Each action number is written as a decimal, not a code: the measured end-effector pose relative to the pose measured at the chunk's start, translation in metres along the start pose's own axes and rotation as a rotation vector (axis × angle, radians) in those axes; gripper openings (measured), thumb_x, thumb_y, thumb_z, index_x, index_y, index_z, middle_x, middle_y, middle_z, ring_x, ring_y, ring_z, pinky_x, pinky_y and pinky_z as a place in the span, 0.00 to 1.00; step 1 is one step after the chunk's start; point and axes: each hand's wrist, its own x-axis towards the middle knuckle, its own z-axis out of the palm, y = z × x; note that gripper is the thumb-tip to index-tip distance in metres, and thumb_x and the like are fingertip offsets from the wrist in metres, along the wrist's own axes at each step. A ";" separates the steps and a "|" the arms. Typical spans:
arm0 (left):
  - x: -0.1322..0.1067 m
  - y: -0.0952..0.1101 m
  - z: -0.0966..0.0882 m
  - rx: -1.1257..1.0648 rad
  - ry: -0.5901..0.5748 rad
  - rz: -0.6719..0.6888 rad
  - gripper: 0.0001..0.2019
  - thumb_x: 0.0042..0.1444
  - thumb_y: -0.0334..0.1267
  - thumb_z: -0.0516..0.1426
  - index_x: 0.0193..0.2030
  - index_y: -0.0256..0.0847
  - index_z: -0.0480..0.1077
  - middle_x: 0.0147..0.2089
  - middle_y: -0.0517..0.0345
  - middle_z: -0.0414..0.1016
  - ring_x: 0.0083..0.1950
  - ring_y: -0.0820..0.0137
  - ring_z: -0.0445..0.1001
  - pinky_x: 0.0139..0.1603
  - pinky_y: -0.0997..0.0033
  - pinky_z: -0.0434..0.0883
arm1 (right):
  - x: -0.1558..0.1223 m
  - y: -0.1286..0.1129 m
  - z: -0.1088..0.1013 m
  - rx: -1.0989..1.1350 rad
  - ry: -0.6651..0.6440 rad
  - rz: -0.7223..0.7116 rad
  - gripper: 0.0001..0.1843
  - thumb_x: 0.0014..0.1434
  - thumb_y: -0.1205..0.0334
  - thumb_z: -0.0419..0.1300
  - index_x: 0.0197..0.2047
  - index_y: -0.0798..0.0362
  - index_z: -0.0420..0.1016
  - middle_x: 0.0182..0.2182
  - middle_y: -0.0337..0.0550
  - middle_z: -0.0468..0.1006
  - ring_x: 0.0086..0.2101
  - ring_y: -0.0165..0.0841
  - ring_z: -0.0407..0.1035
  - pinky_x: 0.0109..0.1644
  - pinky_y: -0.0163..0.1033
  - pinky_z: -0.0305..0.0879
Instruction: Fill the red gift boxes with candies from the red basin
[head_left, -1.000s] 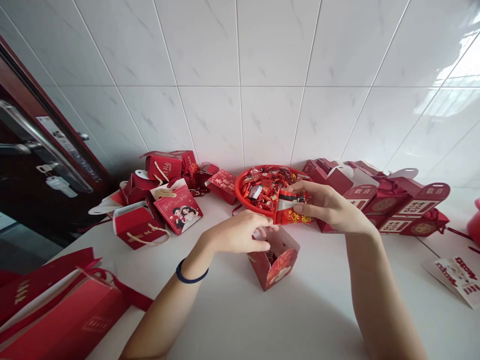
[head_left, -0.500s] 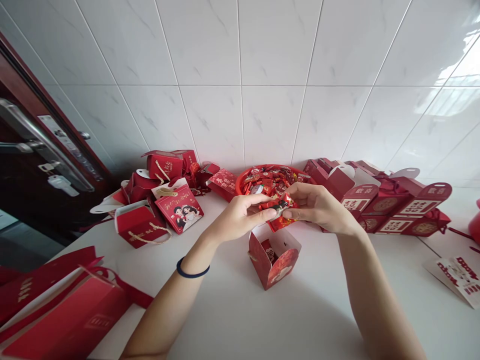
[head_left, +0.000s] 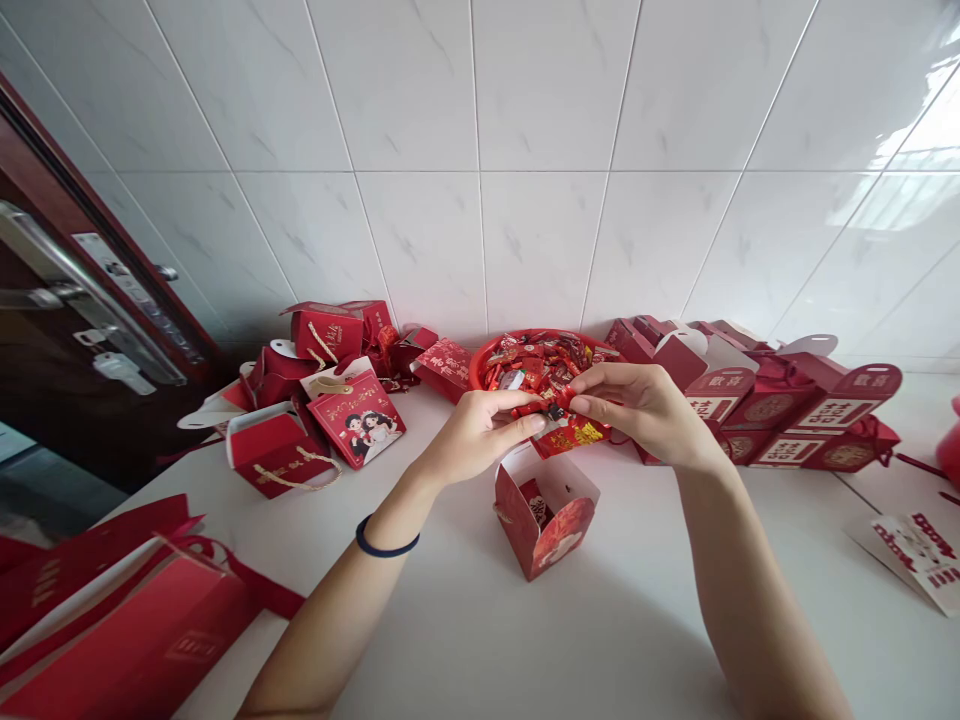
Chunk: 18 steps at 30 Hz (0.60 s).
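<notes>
My left hand (head_left: 476,432) and my right hand (head_left: 641,408) meet in the air above an open small red gift box (head_left: 546,512) on the white counter. Both pinch a bunch of red wrapped sweets and a red packet (head_left: 568,430) between their fingertips. The box's flaps stand up, and something red lies inside it. Just behind my hands sits a red bowl (head_left: 478,368) heaped with red wrapped sweets.
A heap of red gift boxes (head_left: 330,400) lies at the back left, another row of them (head_left: 780,405) at the back right. A red paper bag (head_left: 127,630) lies near left. A printed card (head_left: 919,555) is at the right edge. A dark door (head_left: 67,330) stands left.
My left hand has lifted off the box's rim and joined my right hand on the sweets. The packet is now gripped by both hands above the box.
</notes>
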 end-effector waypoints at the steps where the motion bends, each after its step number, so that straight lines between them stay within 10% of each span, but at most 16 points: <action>1: 0.001 -0.001 0.000 0.003 0.007 0.003 0.15 0.61 0.49 0.61 0.42 0.37 0.80 0.40 0.54 0.82 0.43 0.61 0.78 0.41 0.67 0.74 | 0.000 0.001 0.001 0.006 0.043 -0.013 0.17 0.55 0.47 0.70 0.35 0.53 0.81 0.32 0.44 0.81 0.33 0.35 0.73 0.37 0.40 0.71; 6: 0.003 0.000 0.001 -0.005 0.082 0.041 0.18 0.61 0.50 0.60 0.27 0.38 0.74 0.26 0.61 0.72 0.30 0.71 0.70 0.31 0.71 0.68 | 0.002 0.007 0.009 0.125 0.304 0.009 0.16 0.55 0.47 0.71 0.33 0.51 0.76 0.30 0.42 0.78 0.30 0.33 0.71 0.33 0.39 0.69; 13: 0.001 0.003 0.003 -0.110 0.000 -0.008 0.14 0.57 0.46 0.65 0.45 0.39 0.79 0.41 0.55 0.80 0.42 0.65 0.76 0.42 0.68 0.73 | 0.003 0.005 0.016 0.079 0.143 0.013 0.17 0.56 0.46 0.70 0.32 0.53 0.76 0.29 0.41 0.77 0.29 0.31 0.69 0.31 0.37 0.67; 18: 0.004 0.002 0.012 -0.100 0.162 0.057 0.17 0.61 0.50 0.62 0.29 0.38 0.74 0.27 0.61 0.70 0.30 0.73 0.66 0.30 0.73 0.66 | 0.003 0.002 0.014 0.124 0.195 0.010 0.18 0.57 0.45 0.69 0.37 0.52 0.78 0.33 0.43 0.80 0.32 0.32 0.72 0.34 0.37 0.70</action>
